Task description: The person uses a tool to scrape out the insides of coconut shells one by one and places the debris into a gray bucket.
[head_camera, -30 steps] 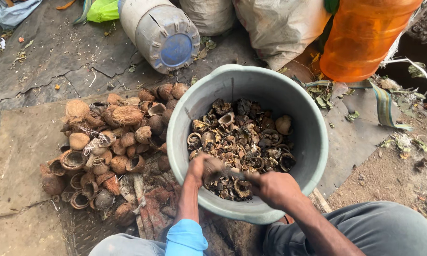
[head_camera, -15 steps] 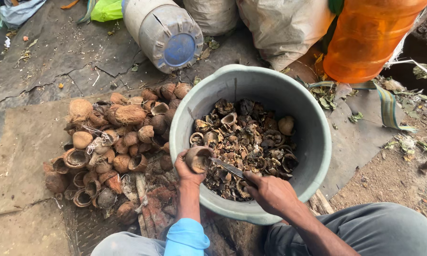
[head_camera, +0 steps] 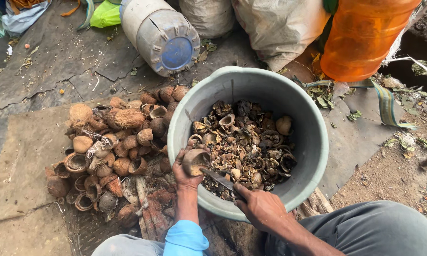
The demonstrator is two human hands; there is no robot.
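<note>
Over the near rim of a grey-green bucket (head_camera: 318, 142), the left hand (head_camera: 185, 171) is curled around a coconut shell half (head_camera: 195, 161), hollow side facing up. Just right of it, the right hand (head_camera: 261, 206) is closed around a knife (head_camera: 219, 178) whose blade tip touches the shell's edge. Beyond both hands, the bucket holds broken shell pieces (head_camera: 246, 142). Left of the left hand, a heap of coconut shells (head_camera: 109, 147) lies on the ground

We see a grey-green bucket (head_camera: 313, 156) of brown shell scraps (head_camera: 244, 142), tan and brown coconut shells (head_camera: 109, 142) piled beside it, an orange jug (head_camera: 363, 38), and a light blue cuff (head_camera: 185, 239)
</note>
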